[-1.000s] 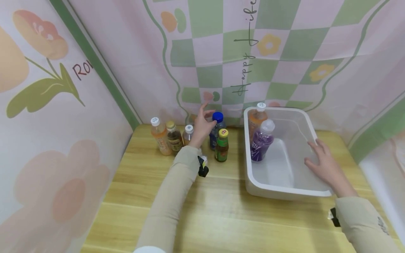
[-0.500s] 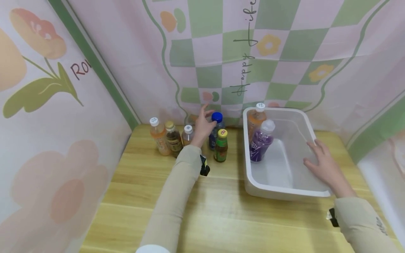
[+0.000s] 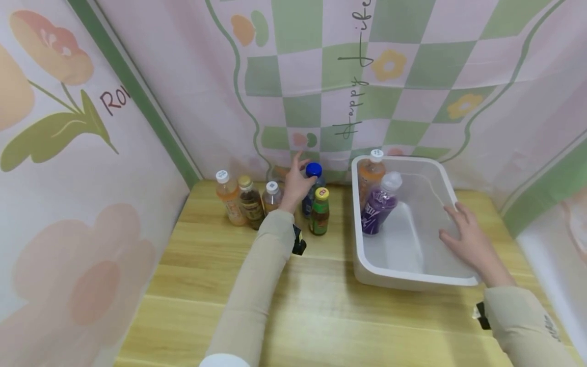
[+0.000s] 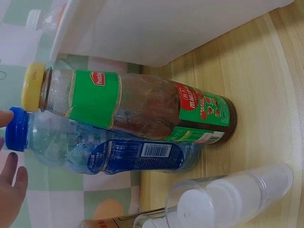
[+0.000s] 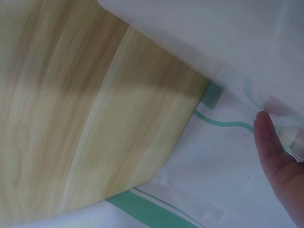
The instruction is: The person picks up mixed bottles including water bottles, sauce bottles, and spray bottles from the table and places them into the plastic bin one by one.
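Note:
My left hand [image 3: 298, 186] is at a blue-capped bottle [image 3: 309, 204], its fingers spread beside and behind the cap; the thumb is very close to the cap. A sauce bottle [image 4: 137, 107] with a yellow cap and green label stands just in front. At the right side of a white bin [image 3: 408, 278], my right hand [image 3: 472, 244] lies over the rim with fingers extended and the thumb inward; I cannot tell how firmly it touches. Inside the bin, a purple bottle [image 3: 379, 206] leans right, beside an orange drink bottle [image 3: 372, 171].
Left of my left hand stand an orange drink bottle [image 3: 233, 204], a gold-capped brown bottle [image 3: 251, 204] and a white-capped bottle [image 3: 272, 193]. A clear container [image 4: 232, 202] shows in the left wrist view. A patterned curtain [image 3: 302, 76] hangs behind the wooden table [image 3: 312, 311].
The purple bottle's cap has tipped to the right inside the bin. My left hand has shifted slightly right along the blue cap. My right hand has stayed nearly still.

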Tool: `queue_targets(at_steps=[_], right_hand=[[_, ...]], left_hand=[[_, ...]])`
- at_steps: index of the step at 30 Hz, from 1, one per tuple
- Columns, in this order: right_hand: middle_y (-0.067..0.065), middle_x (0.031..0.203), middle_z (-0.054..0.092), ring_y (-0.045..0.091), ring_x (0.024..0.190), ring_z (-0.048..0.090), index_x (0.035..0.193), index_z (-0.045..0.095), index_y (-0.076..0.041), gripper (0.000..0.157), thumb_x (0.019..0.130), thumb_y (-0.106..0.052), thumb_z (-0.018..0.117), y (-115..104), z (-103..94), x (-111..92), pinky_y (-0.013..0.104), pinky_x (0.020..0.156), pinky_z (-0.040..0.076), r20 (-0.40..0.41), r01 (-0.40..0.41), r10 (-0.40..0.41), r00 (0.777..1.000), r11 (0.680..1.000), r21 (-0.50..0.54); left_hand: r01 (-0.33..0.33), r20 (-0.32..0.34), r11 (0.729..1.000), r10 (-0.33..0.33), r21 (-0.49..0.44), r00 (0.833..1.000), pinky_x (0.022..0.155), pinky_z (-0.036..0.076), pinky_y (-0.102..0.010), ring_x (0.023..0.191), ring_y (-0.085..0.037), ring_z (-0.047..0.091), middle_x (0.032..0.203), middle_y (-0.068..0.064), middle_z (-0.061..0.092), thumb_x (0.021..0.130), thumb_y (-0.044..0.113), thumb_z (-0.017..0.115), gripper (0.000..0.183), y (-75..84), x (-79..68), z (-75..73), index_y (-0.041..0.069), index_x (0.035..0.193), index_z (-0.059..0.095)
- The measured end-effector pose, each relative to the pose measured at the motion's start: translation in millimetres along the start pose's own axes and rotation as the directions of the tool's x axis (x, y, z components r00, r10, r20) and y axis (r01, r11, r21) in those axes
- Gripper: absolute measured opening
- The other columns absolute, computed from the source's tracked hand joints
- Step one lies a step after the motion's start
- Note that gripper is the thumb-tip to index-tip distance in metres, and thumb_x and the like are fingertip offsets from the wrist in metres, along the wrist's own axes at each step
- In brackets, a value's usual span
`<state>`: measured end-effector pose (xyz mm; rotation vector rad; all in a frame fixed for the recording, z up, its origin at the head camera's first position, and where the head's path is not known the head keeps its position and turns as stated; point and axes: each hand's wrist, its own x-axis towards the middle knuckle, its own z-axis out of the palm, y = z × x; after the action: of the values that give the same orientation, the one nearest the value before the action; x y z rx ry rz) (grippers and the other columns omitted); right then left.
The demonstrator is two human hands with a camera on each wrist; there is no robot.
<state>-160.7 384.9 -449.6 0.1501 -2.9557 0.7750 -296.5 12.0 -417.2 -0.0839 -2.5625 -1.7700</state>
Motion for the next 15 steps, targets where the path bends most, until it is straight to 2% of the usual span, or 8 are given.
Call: queue_targets(at_steps=[6, 15], right_hand=[[0.031, 0.155, 0.005, 0.066, 0.118, 0.029, 0.146, 0.023, 0.005, 0.067, 0.090, -0.014, 0.055, -0.4, 1.0, -0.9, 0.080, 0.086, 0.026, -0.011, 0.007, -0.007, 1.000, 1.000, 0.000], [0.031, 0.154, 0.005, 0.065, 0.118, 0.030, 0.148, 0.018, 0.003, 0.070, 0.090, -0.015, 0.055, -0.3, 0.8, -1.3, 0.079, 0.086, 0.026, -0.009, 0.000, 0.000, 1.000, 1.000, -0.007]], left_hand=[[-0.004, 0.025, 1.000, 0.004, 0.022, 1.000, 0.110, 0.040, -0.039, 0.135, -0.026, 0.042, 0.144, -0.005, 0.049, 0.087, 0.003, 0.063, 0.079, 0.7, -1.6, 0.6, 0.017, 0.151, 0.018], [-0.017, 0.043, 0.999, 0.015, 0.050, 0.999, 0.112, 0.038, -0.039, 0.137, -0.027, 0.041, 0.148, -0.007, 0.043, 0.087, 0.006, 0.065, 0.081, -3.5, 0.5, 2.4, 0.018, 0.151, 0.016]])
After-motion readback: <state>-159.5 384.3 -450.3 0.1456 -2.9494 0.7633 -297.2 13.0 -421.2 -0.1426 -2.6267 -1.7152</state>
